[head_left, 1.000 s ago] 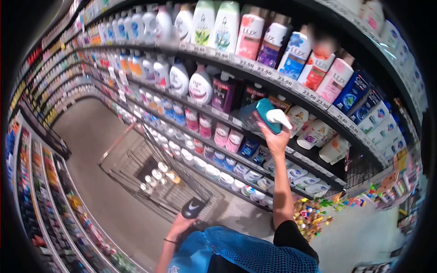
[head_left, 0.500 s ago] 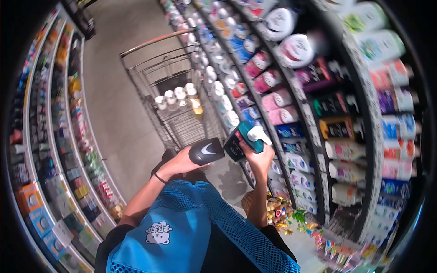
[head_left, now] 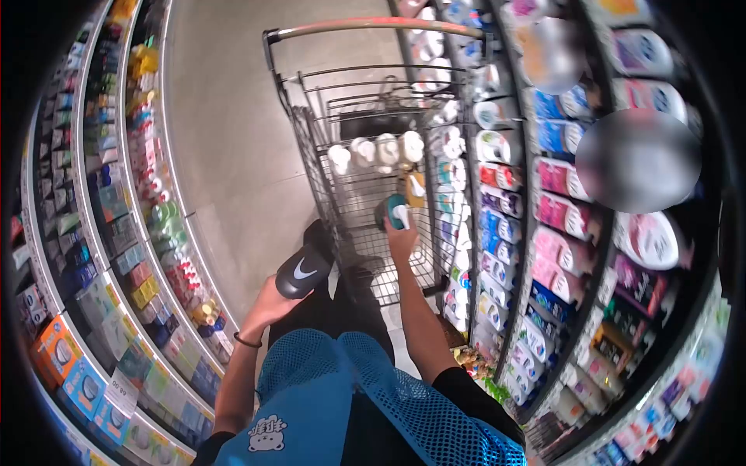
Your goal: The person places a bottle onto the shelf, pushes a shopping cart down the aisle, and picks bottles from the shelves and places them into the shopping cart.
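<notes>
My left hand (head_left: 273, 304) is closed around a smooth black rounded item (head_left: 303, 273) with a white swoosh mark; I cannot make out its exact kind. It sits left of the cart, above my legs. Over the wire shopping cart (head_left: 365, 252), my right hand (head_left: 402, 239) grips a dark green pump bottle (head_left: 391, 208) with a white pump head. Just beyond it in the cart is a yellow bottle (head_left: 415, 190) with a white top. Farther along, several white-topped bottles (head_left: 387, 150) stand in a row across the basket.
The cart's reddish handle (head_left: 381, 26) is at the far end. Shelves of bottles (head_left: 497, 225) line the right side, close to the cart. On the left runs another packed shelf (head_left: 163, 233), with grey floor (head_left: 225, 116) between. A basket of small colourful items (head_left: 472, 361) sits low right.
My right hand has carried the green pump bottle away from the black item and over the cart. My left hand has moved a little left and down. The view has turned toward the cart.
</notes>
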